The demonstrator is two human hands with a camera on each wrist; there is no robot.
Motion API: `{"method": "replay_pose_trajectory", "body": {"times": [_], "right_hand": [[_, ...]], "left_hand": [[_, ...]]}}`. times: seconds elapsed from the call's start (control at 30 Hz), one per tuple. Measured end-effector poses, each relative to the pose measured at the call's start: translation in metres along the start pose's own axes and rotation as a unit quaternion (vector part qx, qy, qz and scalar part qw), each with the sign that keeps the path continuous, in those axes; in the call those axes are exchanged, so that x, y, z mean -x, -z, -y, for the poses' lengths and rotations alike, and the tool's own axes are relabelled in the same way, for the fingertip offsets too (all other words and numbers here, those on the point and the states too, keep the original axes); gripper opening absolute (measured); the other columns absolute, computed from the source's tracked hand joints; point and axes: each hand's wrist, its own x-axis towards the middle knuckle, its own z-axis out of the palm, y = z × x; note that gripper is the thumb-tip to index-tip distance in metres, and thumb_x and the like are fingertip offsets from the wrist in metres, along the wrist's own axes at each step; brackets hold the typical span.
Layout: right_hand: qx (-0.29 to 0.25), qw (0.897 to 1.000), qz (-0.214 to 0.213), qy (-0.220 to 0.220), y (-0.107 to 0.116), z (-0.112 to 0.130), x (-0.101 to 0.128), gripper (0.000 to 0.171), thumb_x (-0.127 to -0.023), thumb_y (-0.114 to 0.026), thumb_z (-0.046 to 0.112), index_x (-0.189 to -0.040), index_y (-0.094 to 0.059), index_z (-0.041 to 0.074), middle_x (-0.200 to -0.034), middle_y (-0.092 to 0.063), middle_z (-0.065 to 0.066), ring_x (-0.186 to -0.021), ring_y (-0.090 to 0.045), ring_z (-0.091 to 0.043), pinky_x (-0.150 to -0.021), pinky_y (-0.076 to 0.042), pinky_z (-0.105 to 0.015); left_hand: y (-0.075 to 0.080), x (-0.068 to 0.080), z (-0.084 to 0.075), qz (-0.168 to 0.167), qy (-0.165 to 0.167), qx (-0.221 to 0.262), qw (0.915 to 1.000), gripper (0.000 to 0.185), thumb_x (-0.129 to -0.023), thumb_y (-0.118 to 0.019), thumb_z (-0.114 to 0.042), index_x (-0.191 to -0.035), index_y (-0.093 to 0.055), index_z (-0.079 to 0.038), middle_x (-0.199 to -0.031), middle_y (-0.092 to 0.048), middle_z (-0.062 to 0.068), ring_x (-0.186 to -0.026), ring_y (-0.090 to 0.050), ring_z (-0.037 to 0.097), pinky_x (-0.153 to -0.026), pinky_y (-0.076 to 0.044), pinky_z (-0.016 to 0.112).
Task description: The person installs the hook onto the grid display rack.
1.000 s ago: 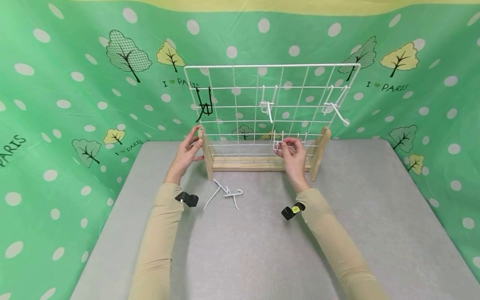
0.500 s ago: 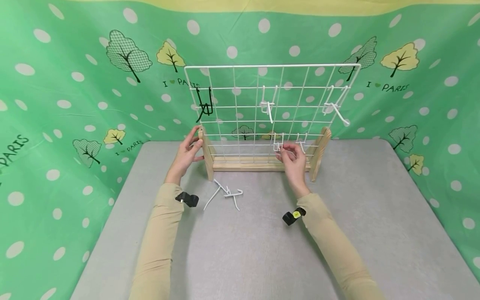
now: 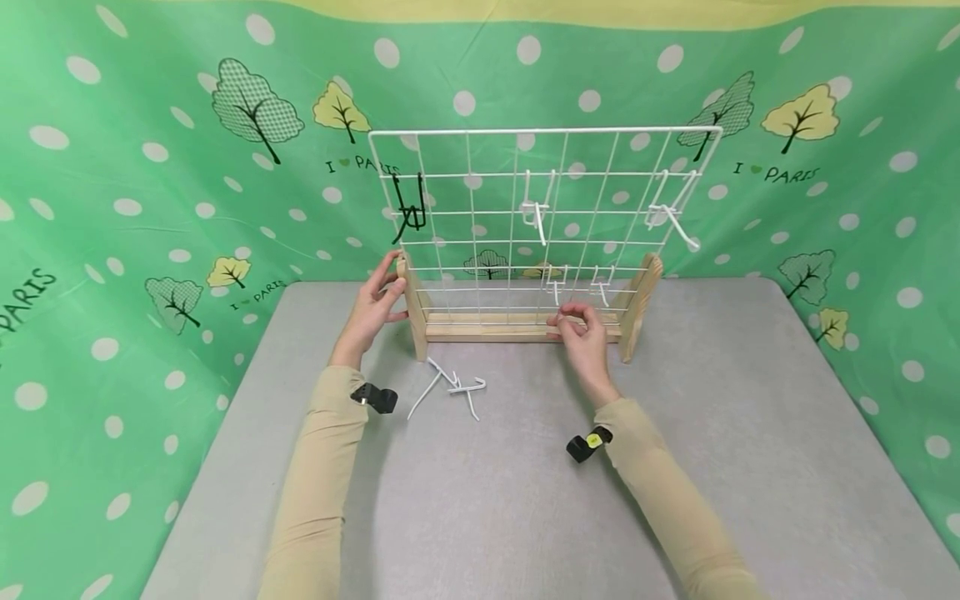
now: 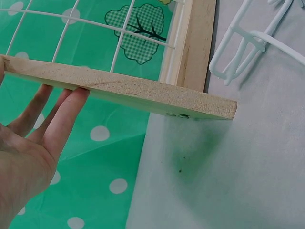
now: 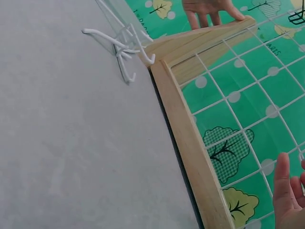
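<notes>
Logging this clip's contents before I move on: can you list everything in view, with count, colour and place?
Wire grid: one, white, upright in the stand.
Wooden stand: one, pale wood, back of table.
Hooks on grid: one black upper left; four white, two upper, two lower right.
Loose hooks: white, a small pile on the table; count unclear.
Table: one, grey.
Backdrop: green, dots and trees.
Left hand: rests on the stand's left post.
Right hand: fingers curled, at the base rail.
</notes>
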Motion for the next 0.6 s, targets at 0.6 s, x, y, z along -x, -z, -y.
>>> {"method": "replay_pose_trajectory", "body": {"times": [0.6], "right_hand": [[0.021, 0.999, 0.021, -0.045, -0.006, -0.011, 0.012, 0.015, -0.09, -0.05, -0.015, -0.105, -0.05, -0.015, -0.104, -0.052, -0.019, -0.081, -0.067, -0.025, -0.063, -0.059, -0.022]], "left_hand": [[-0.001, 0.001, -0.003, -0.001, 0.006, 0.004, 1.0, 0.055, -0.104, -0.044, -0.017, -0.155, -0.021, -0.019, -0.147, -0.031, 0.026, -0.13, -0.038, 0.043, -0.091, -0.047, 0.062]]}}
